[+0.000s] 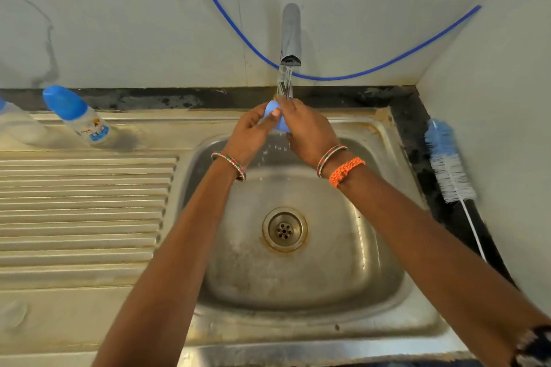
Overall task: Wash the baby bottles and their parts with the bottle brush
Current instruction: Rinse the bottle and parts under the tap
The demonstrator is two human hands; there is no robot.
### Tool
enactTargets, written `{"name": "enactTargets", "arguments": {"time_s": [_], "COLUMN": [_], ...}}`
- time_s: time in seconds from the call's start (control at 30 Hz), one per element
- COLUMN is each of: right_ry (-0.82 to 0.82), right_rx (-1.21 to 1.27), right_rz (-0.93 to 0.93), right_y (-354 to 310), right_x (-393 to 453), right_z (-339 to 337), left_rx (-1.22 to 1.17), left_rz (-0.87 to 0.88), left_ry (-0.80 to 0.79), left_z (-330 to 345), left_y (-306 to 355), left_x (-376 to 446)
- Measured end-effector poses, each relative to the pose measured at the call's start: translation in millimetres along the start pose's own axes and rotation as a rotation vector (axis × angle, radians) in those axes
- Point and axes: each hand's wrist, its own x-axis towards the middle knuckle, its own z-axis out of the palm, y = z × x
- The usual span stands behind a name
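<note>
Both hands, left hand (250, 131) and right hand (308, 131), fingers curled around blue bottle cap (275, 118), held under running faucet (290, 39) over sink (387, 247) for rinsing; bottle brush (448, 167) aside, unused.

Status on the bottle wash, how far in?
Early. Nothing looks finished. In hand: both the left hand and right hand hold a blue cap under the running tap. Left: the capped bottle on the drainboard, and the bottle brush lies unused on the right ledge.
</note>
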Motion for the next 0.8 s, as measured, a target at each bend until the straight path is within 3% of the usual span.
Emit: {"name": "enactTargets", "arguments": {"time_s": [0.1,0.2,0.3,0.4,0.53,0.6,0.7,0.8], "right_ry": [0.104,-0.146,-0.393,-0.383,-0.004,0.123,0.270,0.333], "right_rx": [0.398,1.173,1.582,1.916,1.875,1.854,1.559,1.063], "right_rz": [0.076,0.439,0.567,0.665,0.877,0.919,0.812,0.418], "right_y": [-5,-5,2,4,-12,-18,-23,-32], "right_x": [0,5,2,3,5,6,4,-2], "right_z": [2,-16,-27,-23,-1,5,14,24], "left_rx": [-0.131,-0.162,-0.087,-0.052,0.529,0.612,0.397,-0.057], "left_rz": [-0.010,-0.065,0.019,0.066,0.243,0.281,0.067,-0.157], "left_ry": [0.079,0.079,0.039,0.149,0.330,0.417,0.618,0.670], "left_z": [3,4,-2,-2,15,21,27,33], "left_y": [-5,-9,-12,-11,-13,-17,-17,-10], "left_x": [-1,-10,-9,-9,-20,-26,-32,-33]}}
